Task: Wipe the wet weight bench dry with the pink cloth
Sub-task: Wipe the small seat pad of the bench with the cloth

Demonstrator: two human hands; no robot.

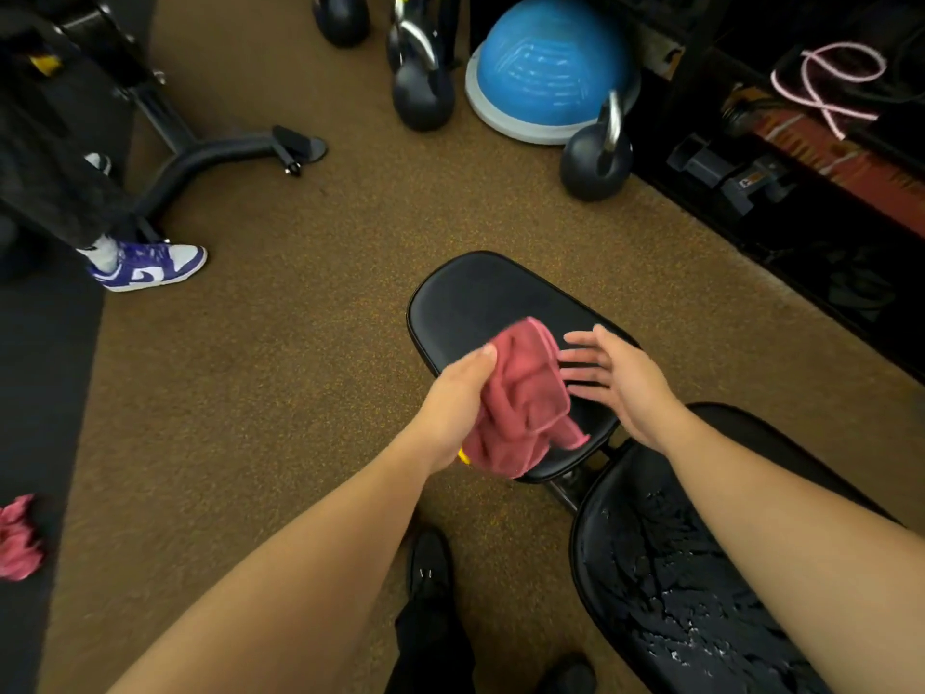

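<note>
Pink cloth: bunched, gripped by left hand over the near end of the bench seat pad. Right hand: fingers spread, holding nothing, just beside the cloth. Backrest pad, nearer than the seat: beaded with water. Step, as judged: readying the cloth. Next: press the cloth flat and stroke across the droplets.

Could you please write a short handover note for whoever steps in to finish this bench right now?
Left hand grips the bunched pink cloth over the seat pad.
Right hand is open beside the cloth, holding nothing.
The seat pad shows no droplets.
The back pad is covered in water beads; it is left to wipe.
</note>
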